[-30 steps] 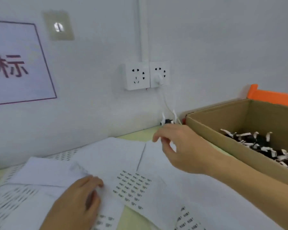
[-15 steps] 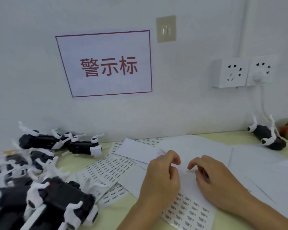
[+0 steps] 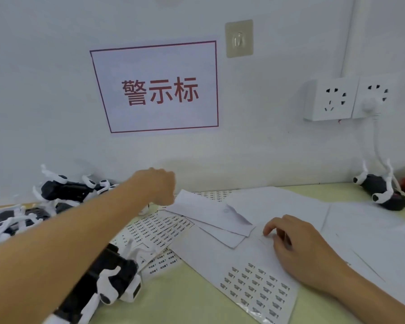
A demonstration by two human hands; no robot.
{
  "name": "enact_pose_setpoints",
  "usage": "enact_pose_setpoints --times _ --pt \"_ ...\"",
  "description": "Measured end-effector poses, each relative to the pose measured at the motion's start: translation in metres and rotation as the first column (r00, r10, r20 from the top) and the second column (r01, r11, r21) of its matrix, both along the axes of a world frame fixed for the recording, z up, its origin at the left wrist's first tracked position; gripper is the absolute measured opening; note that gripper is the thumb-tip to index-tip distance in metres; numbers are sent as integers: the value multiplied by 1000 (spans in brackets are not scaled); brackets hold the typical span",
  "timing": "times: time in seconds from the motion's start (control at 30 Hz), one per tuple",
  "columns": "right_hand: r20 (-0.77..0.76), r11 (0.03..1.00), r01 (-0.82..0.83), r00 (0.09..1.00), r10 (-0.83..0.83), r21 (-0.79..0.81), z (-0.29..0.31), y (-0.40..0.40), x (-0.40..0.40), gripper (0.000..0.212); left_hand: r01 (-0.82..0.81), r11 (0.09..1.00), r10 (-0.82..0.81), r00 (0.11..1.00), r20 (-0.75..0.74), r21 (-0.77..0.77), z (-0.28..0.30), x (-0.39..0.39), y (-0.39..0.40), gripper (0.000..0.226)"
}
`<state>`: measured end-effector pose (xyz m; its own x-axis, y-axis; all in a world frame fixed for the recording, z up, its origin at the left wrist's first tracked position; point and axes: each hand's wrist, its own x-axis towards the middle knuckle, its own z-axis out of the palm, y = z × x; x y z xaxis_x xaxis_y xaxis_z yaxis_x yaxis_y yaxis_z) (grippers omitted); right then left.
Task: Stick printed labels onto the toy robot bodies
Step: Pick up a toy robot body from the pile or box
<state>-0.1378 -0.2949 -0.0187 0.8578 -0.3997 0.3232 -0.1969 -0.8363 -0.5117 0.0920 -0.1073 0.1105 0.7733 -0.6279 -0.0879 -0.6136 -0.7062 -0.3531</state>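
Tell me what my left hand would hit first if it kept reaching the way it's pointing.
Probably the toy robot partly hidden just beneath the left hand, near the sheets of paper. Beyond it stands the wall. Depth is hard to judge here.

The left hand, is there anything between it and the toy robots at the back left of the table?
Nothing visible blocks it. The left hand is raised above the label sheets, right beside the black and white toy robots against the wall; only open air lies between.
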Motion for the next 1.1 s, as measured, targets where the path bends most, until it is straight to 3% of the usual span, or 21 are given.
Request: enact_pose_setpoints --times 0.1,0.2,0.37,0.6,0.73,0.83,0.93,1.1 --pt "15 1000 4 1000 -4 29 0 -1 0 27 -142 975 134 989 59 171 -3 34 30 19" --pt "2 1000 2 1000 -2 31 -1 -2 1 26 -176 949 167 984 55 260 -7 63 55 32" --pt "1 1000 3 1000 -3 30 -1 -1 1 25 -50 993 53 998 -19 109 -13 86 76 51" --pt "-6 999 8 1000 -7 33 0 -1 1 26 37 999 -35 996 -85 25 -12 83 69 35" --pt "-7 999 13 1000 -13 38 -1 -2 1 27 52 963 -105 977 -188 -266 1 71 52 27" --pt "-9 999 8 1000 -8 39 -1 -2 1 26 -8 805 -172 954 -246 -593 14 48 31 26" --pt "-4 999 6 1000 -6 48 -1 -2 1 27 -219 494 -218 906 -364 -841 17 16 4 30" --pt "96 986 -7 995 -9 165 0 -1 -2 32 -441 -2 -299 857 -420 -897 -7 -52 -43 29"
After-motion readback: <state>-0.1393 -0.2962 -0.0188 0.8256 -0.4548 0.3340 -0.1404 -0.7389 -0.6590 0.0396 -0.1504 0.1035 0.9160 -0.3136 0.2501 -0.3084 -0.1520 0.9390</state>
